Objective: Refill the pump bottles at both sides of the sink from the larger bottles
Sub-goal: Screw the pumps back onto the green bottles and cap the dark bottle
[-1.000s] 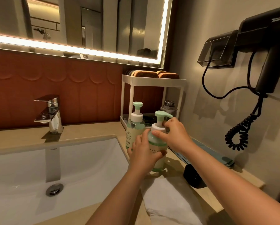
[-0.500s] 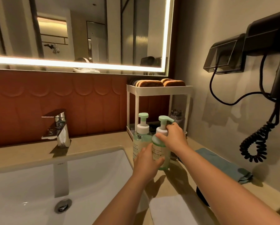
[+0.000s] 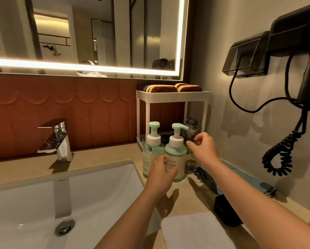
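Observation:
Two green pump bottles stand side by side on the counter right of the sink [image 3: 96,178]. The left pump bottle [image 3: 152,150] is behind and beside the right pump bottle [image 3: 175,151], whose spout points right. My left hand [image 3: 160,177] holds the lower body of the right pump bottle, fingers wrapped round its front. My right hand [image 3: 202,148] hovers just right of that bottle's collar, fingers loosely curled, holding nothing. A clear dark-capped bottle [image 3: 192,128] stands behind it under the rack.
A white two-tier rack [image 3: 172,95] with brown sponges stands at the back corner. A chrome faucet [image 3: 58,139] is at the left. A white towel [image 3: 195,230], a black object [image 3: 224,211] and a blue cloth [image 3: 254,182] lie on the counter. A wall hairdryer [image 3: 305,56] hangs right.
My right hand has let go of the pump head and drawn away to the right. The right pump bottle now stands on the counter beside the other one.

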`<act>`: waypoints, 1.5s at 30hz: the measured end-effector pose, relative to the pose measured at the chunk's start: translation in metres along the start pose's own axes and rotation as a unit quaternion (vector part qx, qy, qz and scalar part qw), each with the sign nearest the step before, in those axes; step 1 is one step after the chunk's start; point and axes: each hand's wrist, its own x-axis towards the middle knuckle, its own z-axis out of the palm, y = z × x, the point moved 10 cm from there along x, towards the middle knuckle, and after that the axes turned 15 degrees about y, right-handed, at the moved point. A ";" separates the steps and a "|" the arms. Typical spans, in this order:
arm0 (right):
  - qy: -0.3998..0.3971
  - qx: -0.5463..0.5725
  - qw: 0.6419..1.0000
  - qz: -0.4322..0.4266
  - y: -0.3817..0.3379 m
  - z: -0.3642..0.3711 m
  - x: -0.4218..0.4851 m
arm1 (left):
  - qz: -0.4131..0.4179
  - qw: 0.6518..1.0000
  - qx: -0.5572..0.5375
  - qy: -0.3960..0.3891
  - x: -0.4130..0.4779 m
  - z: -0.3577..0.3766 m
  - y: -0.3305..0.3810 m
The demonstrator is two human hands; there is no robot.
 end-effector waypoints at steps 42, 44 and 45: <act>-0.056 0.201 0.978 -0.024 -0.049 -0.074 -0.043 | 0.119 0.984 -0.025 -0.127 -0.050 -0.022 0.073; -0.095 0.192 0.977 -0.026 -0.049 -0.064 -0.056 | 0.118 0.984 -0.054 -0.118 -0.055 -0.023 0.073; -0.111 0.189 0.975 -0.024 -0.050 -0.061 -0.060 | 0.112 0.985 -0.073 -0.107 -0.056 -0.025 0.071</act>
